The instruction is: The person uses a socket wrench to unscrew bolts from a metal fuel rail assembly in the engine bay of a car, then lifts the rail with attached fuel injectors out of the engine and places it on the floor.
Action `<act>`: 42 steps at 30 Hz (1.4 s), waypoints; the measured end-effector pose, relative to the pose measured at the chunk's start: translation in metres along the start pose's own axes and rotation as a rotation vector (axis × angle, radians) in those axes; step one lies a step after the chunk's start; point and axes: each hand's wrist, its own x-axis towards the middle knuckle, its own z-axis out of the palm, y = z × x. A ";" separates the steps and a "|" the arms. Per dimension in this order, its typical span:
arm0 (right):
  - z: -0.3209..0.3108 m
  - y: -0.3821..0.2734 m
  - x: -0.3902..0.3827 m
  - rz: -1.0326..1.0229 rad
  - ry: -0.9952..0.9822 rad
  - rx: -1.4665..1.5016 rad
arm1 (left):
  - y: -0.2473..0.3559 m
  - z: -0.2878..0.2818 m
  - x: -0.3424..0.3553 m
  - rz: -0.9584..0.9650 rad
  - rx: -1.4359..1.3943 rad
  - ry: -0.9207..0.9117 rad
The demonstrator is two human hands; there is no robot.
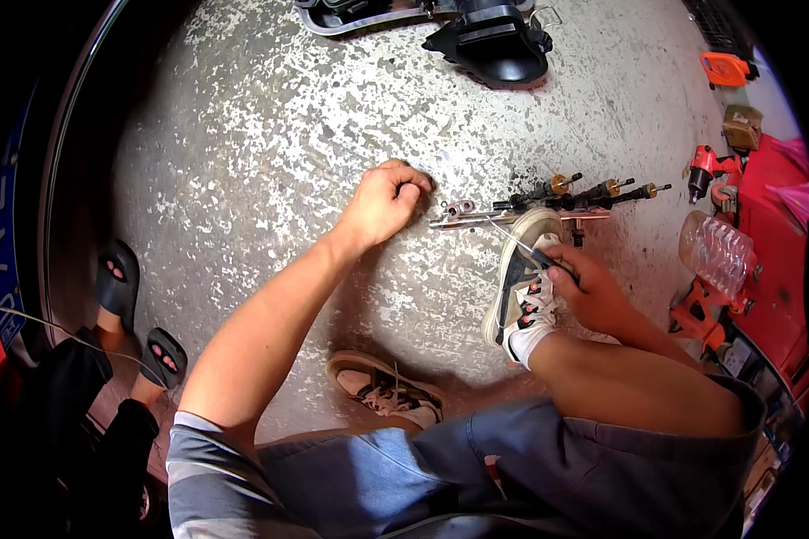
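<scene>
A metal fuel rail (pixel 445 223) lies on the speckled floor, with several black fuel injectors (pixel 593 195) along it. My right shoe (pixel 523 292) rests over the rail's middle. My right hand (pixel 586 286), beside that shoe, is closed around a slim screwdriver-like tool (pixel 510 233). Its thin metal shaft crosses the shoe's toe toward the rail's left part. Just left of the rail's end, my left hand (pixel 388 199) is curled close to the floor. Whatever its fingers pinch, if anything, is hidden. Small metal pieces (pixel 459 208) lie near the rail's left end.
Black plastic housings (pixel 494 54) sit at the far side. On the right are a red impact wrench (pixel 706 169), a clear plastic bottle (pixel 715 247) and a red cabinet (pixel 773 193). At left, another person's black sandals (pixel 117 283) stand near a car's bumper edge.
</scene>
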 end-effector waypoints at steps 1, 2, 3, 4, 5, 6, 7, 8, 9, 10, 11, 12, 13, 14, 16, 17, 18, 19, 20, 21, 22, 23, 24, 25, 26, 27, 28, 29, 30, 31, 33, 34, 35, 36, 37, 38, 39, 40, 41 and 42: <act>-0.003 0.003 -0.005 -0.016 0.012 -0.020 | 0.009 0.001 0.006 -0.200 -0.155 -0.112; -0.004 0.006 -0.009 -0.032 0.025 -0.040 | 0.011 0.001 0.013 -0.424 -0.493 -0.219; -0.004 0.009 -0.011 -0.020 0.031 -0.025 | 0.016 0.000 0.018 -0.489 -0.634 -0.193; -0.004 0.012 -0.015 -0.005 0.032 -0.011 | 0.014 0.002 0.022 -0.468 -0.611 -0.226; -0.003 0.014 -0.018 0.010 0.034 0.003 | 0.011 0.003 0.026 -0.448 -0.588 -0.260; -0.003 0.014 -0.020 0.060 0.020 0.039 | 0.010 0.006 0.025 -0.225 -0.308 -0.245; -0.004 0.013 -0.023 0.114 0.009 0.073 | 0.010 0.010 0.025 0.003 -0.033 -0.227; -0.005 0.012 -0.025 0.167 -0.001 0.107 | 0.009 0.010 0.028 0.152 0.189 -0.316; -0.006 0.011 -0.026 0.181 0.002 0.109 | 0.008 0.011 0.029 0.210 0.277 -0.378; -0.008 0.009 -0.027 0.196 0.006 0.111 | 0.008 0.013 0.029 0.269 0.367 -0.439; -0.010 0.006 -0.027 0.205 0.010 0.112 | 0.008 0.012 0.029 0.330 0.460 -0.493; -0.010 0.003 -0.029 0.221 0.021 0.132 | 0.000 0.015 0.029 0.411 0.462 -0.471; -0.010 0.002 -0.029 0.236 0.030 0.157 | 0.001 0.016 0.028 0.417 0.502 -0.449; -0.010 0.001 -0.029 0.252 0.039 0.182 | 0.002 0.015 0.029 0.417 0.496 -0.456; -0.013 -0.003 -0.026 0.244 0.019 0.102 | 0.003 0.013 0.029 0.414 0.495 -0.472; -0.014 -0.003 -0.025 0.238 0.007 0.063 | 0.002 0.012 0.028 0.403 0.505 -0.465; -0.013 -0.002 -0.023 0.222 0.007 0.085 | 0.002 0.010 0.027 0.390 0.516 -0.458; -0.011 0.001 -0.022 0.207 0.007 0.107 | 0.003 0.010 0.027 0.379 0.526 -0.451; -0.010 0.004 -0.021 0.191 0.006 0.129 | 0.006 0.007 0.028 0.239 0.481 -0.491; -0.009 0.004 -0.020 0.148 0.021 0.093 | -0.005 0.003 0.026 0.242 0.359 -0.406; -0.020 -0.011 -0.033 0.144 0.080 0.005 | 0.006 0.008 0.033 0.269 0.187 -0.258; -0.017 -0.005 -0.028 0.097 0.090 -0.017 | 0.012 0.002 0.029 0.222 0.076 -0.118; -0.015 0.001 -0.019 0.115 -0.004 -0.001 | 0.018 -0.008 0.026 -0.253 -0.221 -0.165; -0.015 -0.003 -0.010 0.096 -0.044 0.002 | 0.012 -0.020 0.025 -0.354 -0.384 -0.129; -0.015 -0.009 -0.002 0.084 -0.076 0.001 | 0.005 -0.028 0.023 -0.409 -0.629 -0.099; -0.014 -0.014 0.005 0.072 -0.108 0.000 | 0.001 -0.033 0.018 -0.464 -0.873 -0.067; -0.011 -0.014 0.010 0.034 -0.120 -0.049 | 0.007 -0.037 0.015 -0.510 -0.916 -0.057; -0.011 -0.017 0.015 0.047 -0.137 -0.101 | 0.014 -0.040 0.013 -0.555 -0.961 -0.055; -0.011 -0.021 0.021 0.062 -0.155 -0.154 | 0.013 -0.040 0.011 -0.558 -0.936 -0.102; -0.009 -0.024 0.029 0.064 -0.182 -0.199 | 0.022 -0.041 0.006 -0.576 -0.957 -0.082; -0.008 -0.028 0.039 0.043 -0.155 -0.181 | 0.021 -0.037 0.002 -0.564 -0.932 -0.077; -0.007 -0.030 0.044 0.042 -0.162 -0.167 | 0.018 -0.034 -0.001 -0.603 -0.954 -0.015; -0.007 -0.031 0.047 0.041 -0.169 -0.154 | 0.015 -0.032 -0.005 -0.610 -0.927 -0.027; -0.006 -0.029 0.049 0.032 -0.161 -0.189 | 0.011 -0.031 -0.008 -0.618 -0.901 -0.038; -0.004 -0.027 0.051 0.027 -0.174 -0.189 | 0.006 -0.029 -0.012 -0.626 -0.875 -0.049; -0.004 -0.026 0.052 0.022 -0.187 -0.189 | 0.000 -0.028 -0.014 -0.623 -0.919 -0.058; -0.004 -0.024 0.052 0.017 -0.201 -0.190 | -0.002 -0.026 -0.017 -0.610 -0.948 -0.046; -0.003 -0.020 0.052 -0.023 -0.191 -0.170 | -0.002 -0.025 -0.017 -0.619 -0.960 -0.042; -0.003 -0.018 0.053 -0.041 -0.196 -0.170 | -0.001 -0.025 -0.016 -0.628 -0.971 -0.037; -0.004 -0.019 0.054 -0.059 -0.201 -0.169 | 0.001 -0.025 -0.017 -0.641 -0.987 -0.038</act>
